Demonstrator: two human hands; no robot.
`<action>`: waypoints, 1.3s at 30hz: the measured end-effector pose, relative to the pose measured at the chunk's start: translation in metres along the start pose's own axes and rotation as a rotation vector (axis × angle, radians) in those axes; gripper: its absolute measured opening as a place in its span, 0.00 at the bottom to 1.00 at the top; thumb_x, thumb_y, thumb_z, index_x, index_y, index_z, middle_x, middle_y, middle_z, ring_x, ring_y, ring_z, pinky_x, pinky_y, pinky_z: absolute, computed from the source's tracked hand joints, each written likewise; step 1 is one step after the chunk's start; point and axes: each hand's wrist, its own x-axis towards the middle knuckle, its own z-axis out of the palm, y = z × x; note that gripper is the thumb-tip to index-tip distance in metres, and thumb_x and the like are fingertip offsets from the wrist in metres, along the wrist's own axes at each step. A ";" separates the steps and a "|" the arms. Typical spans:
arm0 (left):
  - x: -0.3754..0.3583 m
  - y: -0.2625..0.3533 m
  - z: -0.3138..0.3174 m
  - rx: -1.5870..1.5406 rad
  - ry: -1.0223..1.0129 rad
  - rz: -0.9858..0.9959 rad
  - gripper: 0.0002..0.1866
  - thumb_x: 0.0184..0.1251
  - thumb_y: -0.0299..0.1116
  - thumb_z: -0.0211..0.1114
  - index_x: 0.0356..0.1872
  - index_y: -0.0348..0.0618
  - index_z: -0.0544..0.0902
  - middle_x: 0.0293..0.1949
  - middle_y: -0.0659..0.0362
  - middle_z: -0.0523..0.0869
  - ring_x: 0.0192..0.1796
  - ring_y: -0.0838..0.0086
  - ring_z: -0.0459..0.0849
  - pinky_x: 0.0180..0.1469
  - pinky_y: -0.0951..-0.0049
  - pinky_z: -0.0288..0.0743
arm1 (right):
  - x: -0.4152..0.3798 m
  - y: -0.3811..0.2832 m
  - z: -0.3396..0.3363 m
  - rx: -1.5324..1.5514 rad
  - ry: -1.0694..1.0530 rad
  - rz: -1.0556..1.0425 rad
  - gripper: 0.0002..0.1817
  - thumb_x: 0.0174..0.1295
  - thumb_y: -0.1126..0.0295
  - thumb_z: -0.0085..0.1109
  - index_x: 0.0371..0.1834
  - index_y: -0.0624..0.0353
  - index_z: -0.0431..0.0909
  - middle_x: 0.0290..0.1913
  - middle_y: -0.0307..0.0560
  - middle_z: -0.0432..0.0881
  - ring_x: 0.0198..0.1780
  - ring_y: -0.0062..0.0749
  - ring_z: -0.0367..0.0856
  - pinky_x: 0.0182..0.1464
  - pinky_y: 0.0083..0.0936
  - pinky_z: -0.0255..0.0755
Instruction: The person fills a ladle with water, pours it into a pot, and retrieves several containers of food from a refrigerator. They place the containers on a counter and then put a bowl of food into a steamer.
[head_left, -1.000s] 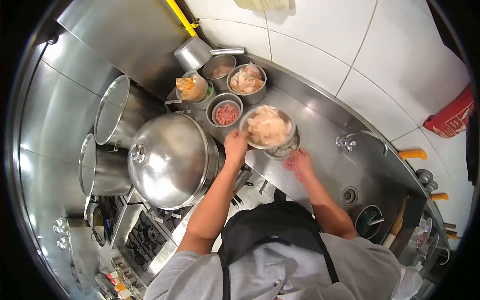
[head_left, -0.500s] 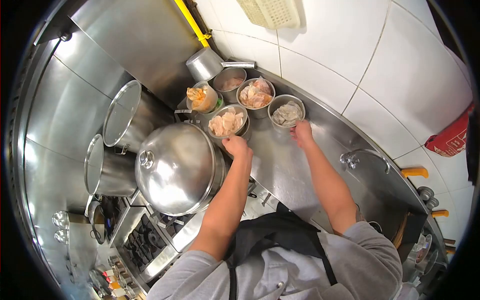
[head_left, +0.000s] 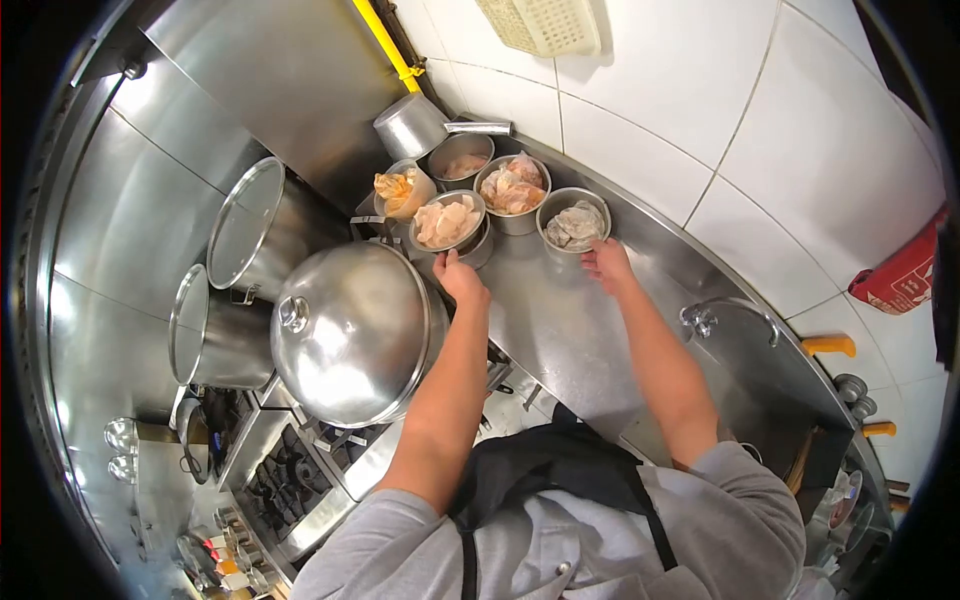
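My left hand (head_left: 460,276) pinches the near edge of a round metal bowl (head_left: 447,249) of pale, sliced raw meat (head_left: 447,221). That bowl sits tilted over another metal container (head_left: 482,250), which it partly hides. To the right, the fingers of my right hand (head_left: 607,264) are closed at the near rim of a second metal bowl (head_left: 555,247), which holds greyish, wet-looking pieces (head_left: 575,225). Between and behind them stands a metal pot (head_left: 515,226) with pinkish-orange meat and a plastic bag in it.
A large domed steel lid (head_left: 350,335) covers a pot at the left, by two tall stockpots (head_left: 285,235). At the back are a tub of orange pieces (head_left: 415,195), another meat bowl (head_left: 470,150) and a tipped saucepan (head_left: 411,126). A faucet (head_left: 735,312) stands right.
My left hand has moved a little left and away from me with the bowl of sliced meat, over toward the orange tub. My right hand and its bowl have hardly moved.
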 end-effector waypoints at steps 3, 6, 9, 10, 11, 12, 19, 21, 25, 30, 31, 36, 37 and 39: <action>0.016 -0.025 0.001 0.068 0.011 0.068 0.17 0.65 0.34 0.59 0.54 0.46 0.70 0.38 0.63 0.74 0.36 0.77 0.72 0.38 0.71 0.68 | -0.005 -0.008 -0.004 -0.024 -0.020 0.026 0.14 0.65 0.59 0.52 0.49 0.53 0.72 0.35 0.41 0.80 0.39 0.31 0.77 0.45 0.39 0.69; -0.019 -0.031 -0.008 0.201 -0.127 0.075 0.16 0.64 0.34 0.59 0.52 0.45 0.71 0.37 0.63 0.75 0.36 0.77 0.72 0.38 0.71 0.69 | 0.026 0.011 -0.015 -0.017 -0.043 -0.075 0.15 0.62 0.62 0.57 0.49 0.55 0.74 0.41 0.45 0.80 0.48 0.37 0.77 0.54 0.43 0.67; -0.078 -0.011 -0.028 0.369 -0.375 0.007 0.12 0.66 0.33 0.57 0.48 0.43 0.74 0.38 0.63 0.78 0.37 0.76 0.76 0.39 0.71 0.71 | -0.034 -0.033 0.002 -0.968 0.618 -0.649 0.17 0.57 0.64 0.61 0.48 0.57 0.77 0.49 0.49 0.79 0.56 0.42 0.74 0.57 0.44 0.66; -0.089 -0.012 -0.040 0.418 -0.485 -0.015 0.11 0.66 0.33 0.57 0.47 0.43 0.75 0.39 0.62 0.79 0.38 0.76 0.77 0.40 0.72 0.71 | -0.029 -0.034 0.003 -1.017 0.499 -0.762 0.18 0.56 0.63 0.62 0.48 0.56 0.77 0.52 0.49 0.78 0.58 0.43 0.73 0.58 0.44 0.65; -0.099 -0.013 -0.051 0.467 -0.592 -0.041 0.10 0.67 0.33 0.57 0.45 0.42 0.76 0.40 0.62 0.80 0.39 0.75 0.79 0.41 0.72 0.72 | -0.020 -0.037 0.004 -1.063 0.373 -0.870 0.19 0.54 0.63 0.62 0.49 0.56 0.78 0.54 0.49 0.78 0.60 0.44 0.71 0.58 0.45 0.65; -0.108 -0.013 -0.061 0.493 -0.654 -0.088 0.09 0.67 0.33 0.57 0.45 0.42 0.76 0.40 0.61 0.81 0.39 0.75 0.80 0.42 0.72 0.72 | -0.015 -0.037 0.003 -1.104 0.244 -0.975 0.20 0.53 0.63 0.63 0.49 0.56 0.78 0.56 0.49 0.77 0.61 0.44 0.70 0.58 0.45 0.65; -0.136 0.005 -0.093 0.552 -0.910 -0.255 0.09 0.69 0.33 0.59 0.44 0.39 0.78 0.41 0.58 0.83 0.40 0.75 0.82 0.44 0.75 0.73 | 0.001 -0.072 0.022 -1.618 0.014 -0.685 0.15 0.52 0.60 0.63 0.40 0.56 0.83 0.47 0.51 0.82 0.49 0.43 0.81 0.56 0.43 0.66; -0.138 0.009 -0.101 0.568 -0.910 -0.270 0.09 0.69 0.33 0.59 0.44 0.39 0.78 0.41 0.58 0.83 0.40 0.75 0.82 0.44 0.76 0.73 | 0.008 -0.074 0.025 -1.682 0.019 -0.696 0.13 0.52 0.59 0.64 0.35 0.55 0.85 0.41 0.50 0.85 0.44 0.43 0.83 0.56 0.42 0.68; -0.136 0.009 -0.112 0.607 -0.878 -0.302 0.09 0.69 0.33 0.59 0.44 0.39 0.78 0.41 0.59 0.84 0.40 0.76 0.82 0.44 0.76 0.73 | 0.024 -0.077 0.022 -1.684 -0.054 -0.763 0.12 0.49 0.62 0.65 0.32 0.58 0.85 0.36 0.52 0.85 0.42 0.44 0.85 0.50 0.41 0.73; -0.128 0.003 -0.121 0.601 -0.881 -0.303 0.09 0.69 0.33 0.58 0.44 0.39 0.78 0.40 0.60 0.84 0.40 0.76 0.83 0.44 0.76 0.73 | 0.034 -0.081 0.023 -1.697 -0.118 -0.789 0.11 0.45 0.65 0.66 0.30 0.58 0.85 0.36 0.54 0.85 0.42 0.44 0.85 0.49 0.40 0.75; -0.127 0.005 -0.121 0.604 -0.878 -0.297 0.09 0.69 0.33 0.58 0.44 0.39 0.78 0.40 0.60 0.84 0.40 0.76 0.83 0.44 0.76 0.73 | 0.032 -0.083 0.024 -1.694 -0.132 -0.792 0.11 0.45 0.65 0.66 0.31 0.58 0.85 0.36 0.54 0.85 0.42 0.44 0.85 0.49 0.41 0.75; -0.125 0.007 -0.122 0.604 -0.858 -0.300 0.10 0.69 0.34 0.59 0.44 0.39 0.78 0.40 0.60 0.84 0.39 0.77 0.83 0.44 0.76 0.73 | 0.025 -0.076 0.021 -1.656 -0.119 -0.873 0.14 0.46 0.64 0.66 0.36 0.58 0.83 0.38 0.55 0.85 0.43 0.45 0.84 0.49 0.41 0.75; -0.125 0.006 -0.123 0.603 -0.856 -0.307 0.10 0.69 0.35 0.59 0.44 0.40 0.78 0.40 0.60 0.84 0.39 0.77 0.82 0.44 0.76 0.73 | 0.023 -0.076 0.021 -1.650 -0.116 -0.852 0.14 0.47 0.63 0.66 0.37 0.58 0.83 0.39 0.55 0.85 0.43 0.45 0.84 0.50 0.41 0.74; -0.126 0.006 -0.124 0.605 -0.864 -0.313 0.10 0.69 0.35 0.59 0.44 0.40 0.78 0.40 0.60 0.84 0.39 0.77 0.82 0.43 0.77 0.73 | 0.017 -0.076 0.021 -1.634 -0.108 -0.812 0.15 0.48 0.63 0.66 0.39 0.57 0.83 0.41 0.55 0.84 0.45 0.44 0.83 0.51 0.41 0.74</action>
